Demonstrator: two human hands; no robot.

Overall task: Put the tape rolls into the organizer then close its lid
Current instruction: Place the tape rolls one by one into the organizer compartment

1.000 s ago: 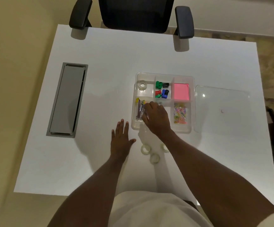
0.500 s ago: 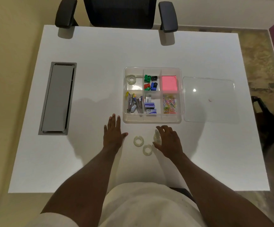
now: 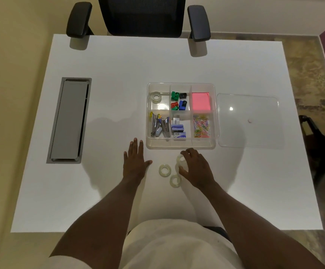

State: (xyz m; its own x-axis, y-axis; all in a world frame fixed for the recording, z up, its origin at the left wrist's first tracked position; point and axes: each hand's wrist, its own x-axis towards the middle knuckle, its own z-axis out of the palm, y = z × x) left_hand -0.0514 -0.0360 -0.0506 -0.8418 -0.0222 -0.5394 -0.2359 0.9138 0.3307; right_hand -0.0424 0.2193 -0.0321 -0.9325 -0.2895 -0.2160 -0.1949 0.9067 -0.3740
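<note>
A clear organizer (image 3: 181,145) with six compartments sits open on the white desk. One clear tape roll (image 3: 156,97) lies in its far-left compartment. Its clear lid (image 3: 249,121) lies flat to the right of it. In front of the organizer my right hand (image 3: 195,167) curls its fingers around a tape roll (image 3: 180,160), tilted on edge. Two more tape rolls lie flat on the desk beside that hand, one (image 3: 165,170) to its left and one (image 3: 174,181) nearer me. My left hand (image 3: 135,162) rests flat on the desk, fingers spread, holding nothing.
The other compartments hold sharpeners (image 3: 179,100), a pink note pad (image 3: 200,101), staple removers (image 3: 159,127), staple boxes (image 3: 178,130) and coloured paper clips (image 3: 201,128). A grey cable hatch (image 3: 69,120) is set in the desk at left. A black chair (image 3: 141,15) stands at the far edge.
My right hand left the organizer's near-left compartment, came back to the desk in front of it, and closed around a tape roll. My left hand stayed flat.
</note>
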